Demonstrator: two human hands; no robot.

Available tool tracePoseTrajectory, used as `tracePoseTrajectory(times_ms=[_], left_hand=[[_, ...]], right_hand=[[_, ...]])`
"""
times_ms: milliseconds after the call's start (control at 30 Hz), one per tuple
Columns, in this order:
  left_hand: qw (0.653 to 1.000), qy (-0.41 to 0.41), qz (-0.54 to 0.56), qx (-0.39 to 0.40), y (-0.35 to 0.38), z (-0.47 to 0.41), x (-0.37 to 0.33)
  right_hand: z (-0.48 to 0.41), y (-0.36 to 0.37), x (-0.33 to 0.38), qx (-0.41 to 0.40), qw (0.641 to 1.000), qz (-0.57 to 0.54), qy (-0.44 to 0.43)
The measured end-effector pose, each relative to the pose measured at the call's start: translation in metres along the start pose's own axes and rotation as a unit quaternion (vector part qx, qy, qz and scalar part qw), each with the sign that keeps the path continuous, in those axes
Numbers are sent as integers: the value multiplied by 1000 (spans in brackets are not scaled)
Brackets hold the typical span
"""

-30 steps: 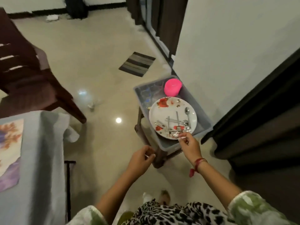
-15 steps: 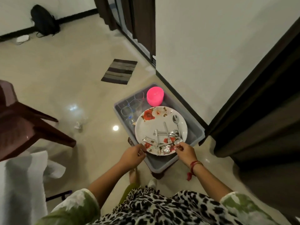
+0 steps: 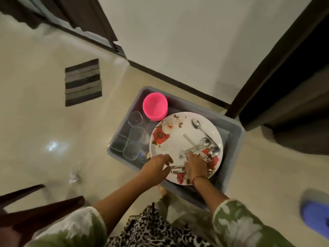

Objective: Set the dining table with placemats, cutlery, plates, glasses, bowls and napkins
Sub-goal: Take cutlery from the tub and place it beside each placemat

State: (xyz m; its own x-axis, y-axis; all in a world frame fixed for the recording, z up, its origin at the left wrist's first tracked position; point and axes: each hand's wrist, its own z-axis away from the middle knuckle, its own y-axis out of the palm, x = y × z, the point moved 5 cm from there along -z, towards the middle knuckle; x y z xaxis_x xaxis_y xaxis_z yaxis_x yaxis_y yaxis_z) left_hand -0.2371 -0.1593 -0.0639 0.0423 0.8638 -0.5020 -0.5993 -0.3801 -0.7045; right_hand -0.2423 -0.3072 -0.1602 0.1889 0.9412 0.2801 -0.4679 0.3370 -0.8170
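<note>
A white floral plate (image 3: 178, 136) lies on top of a grey plastic tub (image 3: 233, 138). Loose spoons and forks (image 3: 202, 145) are scattered on the plate's right half. My right hand (image 3: 195, 165) is palm down over the plate's near edge, its fingers curled on a few pieces of cutlery (image 3: 178, 169) whose ends stick out to the left. My left hand (image 3: 156, 164) reaches in beside them with fingers extended, its thumb close to those ends. A pink bowl (image 3: 155, 106) and several clear glasses (image 3: 135, 132) stand in the tub behind and left of the plate.
The tub stands close to a white wall and a dark door frame (image 3: 267, 68). A striped floor mat (image 3: 83, 82) lies to the left on the glossy tiles. A brown chair (image 3: 35, 216) is at lower left, a blue object (image 3: 315, 214) at lower right.
I have stepped closer and now look straight down on the tub. Both hands moved from the tub's near rim onto the plate, and the right hand has closed on some cutlery.
</note>
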Motion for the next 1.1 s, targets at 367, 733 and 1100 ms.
tracePoseTrajectory(times_ms=[367, 733, 1100], left_hand=[[998, 64, 7, 20, -25, -39, 15], [989, 72, 73, -106, -70, -65, 7], [864, -186, 297, 361, -40, -71, -7]], right_hand=[[-37, -42, 18, -133, 987, -71, 47], [-30, -51, 60, -173, 977, 31, -124], [58, -87, 120, -269, 862, 150, -403]])
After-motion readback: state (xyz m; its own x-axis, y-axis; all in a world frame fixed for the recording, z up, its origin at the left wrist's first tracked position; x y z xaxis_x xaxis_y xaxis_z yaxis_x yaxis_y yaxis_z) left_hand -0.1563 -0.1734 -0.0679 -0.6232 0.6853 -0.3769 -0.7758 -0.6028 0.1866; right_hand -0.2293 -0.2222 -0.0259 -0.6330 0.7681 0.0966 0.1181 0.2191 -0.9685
